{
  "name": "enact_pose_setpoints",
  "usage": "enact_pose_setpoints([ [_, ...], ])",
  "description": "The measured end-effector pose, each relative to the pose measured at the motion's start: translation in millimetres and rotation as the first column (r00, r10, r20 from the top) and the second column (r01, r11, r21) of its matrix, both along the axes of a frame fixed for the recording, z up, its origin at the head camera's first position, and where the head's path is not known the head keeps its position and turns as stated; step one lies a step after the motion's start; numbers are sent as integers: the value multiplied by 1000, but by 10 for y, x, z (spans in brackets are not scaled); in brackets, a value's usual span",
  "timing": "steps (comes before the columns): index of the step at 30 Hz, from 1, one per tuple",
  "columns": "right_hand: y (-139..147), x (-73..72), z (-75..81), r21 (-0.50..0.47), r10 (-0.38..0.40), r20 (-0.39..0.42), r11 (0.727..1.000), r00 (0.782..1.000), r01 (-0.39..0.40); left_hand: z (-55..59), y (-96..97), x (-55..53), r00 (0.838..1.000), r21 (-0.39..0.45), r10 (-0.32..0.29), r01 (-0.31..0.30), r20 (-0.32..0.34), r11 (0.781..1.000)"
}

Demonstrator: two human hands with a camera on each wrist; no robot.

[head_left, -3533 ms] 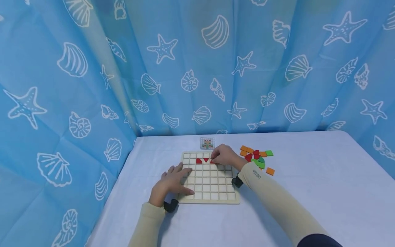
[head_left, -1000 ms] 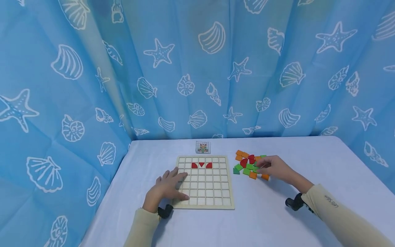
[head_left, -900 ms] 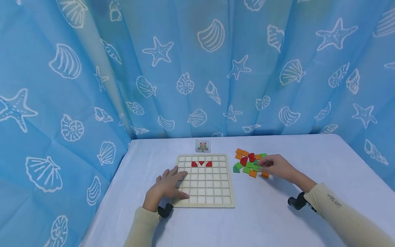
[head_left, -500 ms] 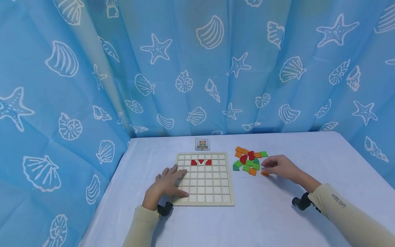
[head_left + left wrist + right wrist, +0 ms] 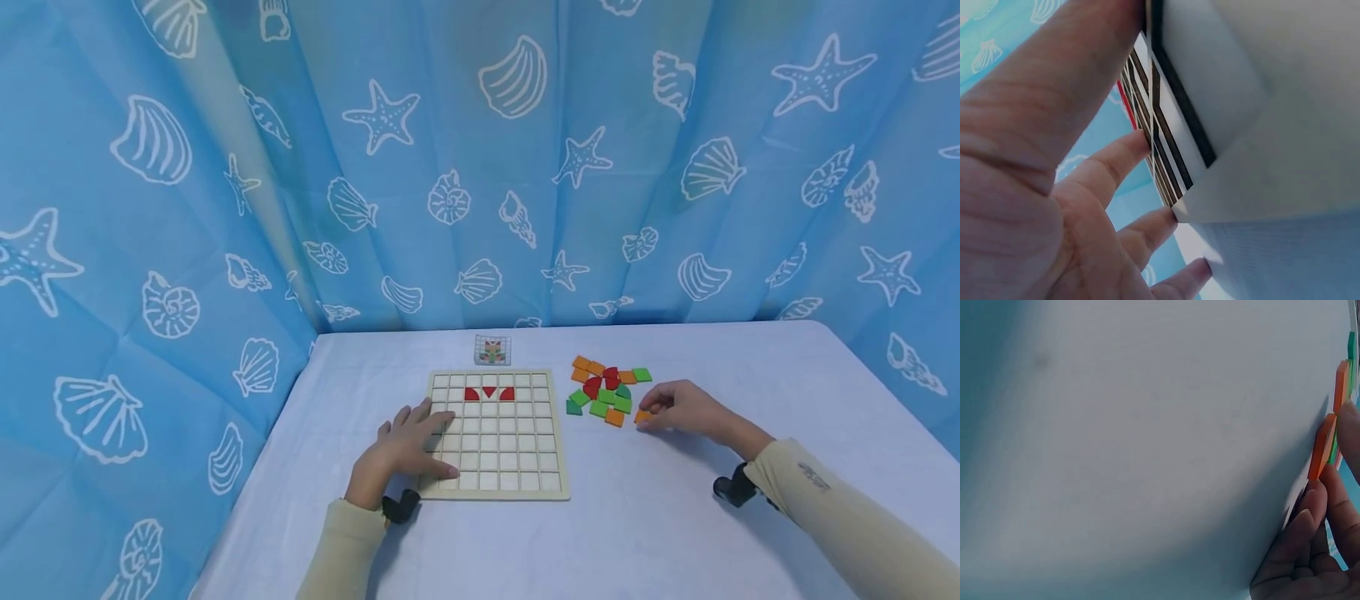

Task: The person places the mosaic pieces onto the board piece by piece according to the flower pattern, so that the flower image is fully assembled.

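Observation:
My left hand [image 5: 405, 448] lies with fingers spread over the left edge of a wooden grid board [image 5: 558, 497]. In the left wrist view, the fingertips [image 5: 1141, 142] touch the board's side. Two red quarter-circle tiles [image 5: 471, 395] and a red triangle tile [image 5: 489, 392] sit in the second row from the top. To the right, my right hand [image 5: 686, 408] pinches an orange square tile [image 5: 641, 416] at the near side of a loose pile. The right wrist view shows this orange tile edge-on at the fingertips, another one beyond it.
Between board and right hand lie several loose tiles: green squares [image 5: 597, 409], red curved ones [image 5: 592, 387], orange squares [image 5: 581, 362] and dark green pieces [image 5: 573, 407]. A small pattern card [image 5: 492, 351] lies behind the board. A blue shell-print curtain [image 5: 450, 150] hangs behind the white-covered table [image 5: 637, 525].
The right hand left the third red tile on the board, moved right to the pile, spread green tiles apart, then shifted to the orange square. The left hand keeps its place on the board.

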State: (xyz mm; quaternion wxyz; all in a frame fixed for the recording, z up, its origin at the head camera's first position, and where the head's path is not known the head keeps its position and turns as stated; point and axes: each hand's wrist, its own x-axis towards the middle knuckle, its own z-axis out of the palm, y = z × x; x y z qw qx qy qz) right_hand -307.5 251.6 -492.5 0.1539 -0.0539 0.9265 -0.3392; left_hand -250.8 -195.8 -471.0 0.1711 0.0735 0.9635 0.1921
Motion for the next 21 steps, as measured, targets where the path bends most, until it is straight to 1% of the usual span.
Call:
enact_pose_setpoints([
  [3,-12,-21,4,19,-3,-3,1000,1000,3,-11,-3,-14,1000,-1,2,-2,0,1000],
  [6,-17,-29,2,31,-13,9,999,1000,13,-30,0,-22,1000,-2,0,0,2,1000],
  [9,5,-14,6,31,-21,17,999,1000,20,-43,31,-44,1000,-5,-4,4,2,1000],
  [17,-50,44,-62,38,-34,13,999,999,33,-69,32,45,1000,-2,6,-6,-3,1000],
  [21,-65,19,3,35,-43,15,998,999,42,-30,36,16,1000,-1,6,-6,-19,1000],
])
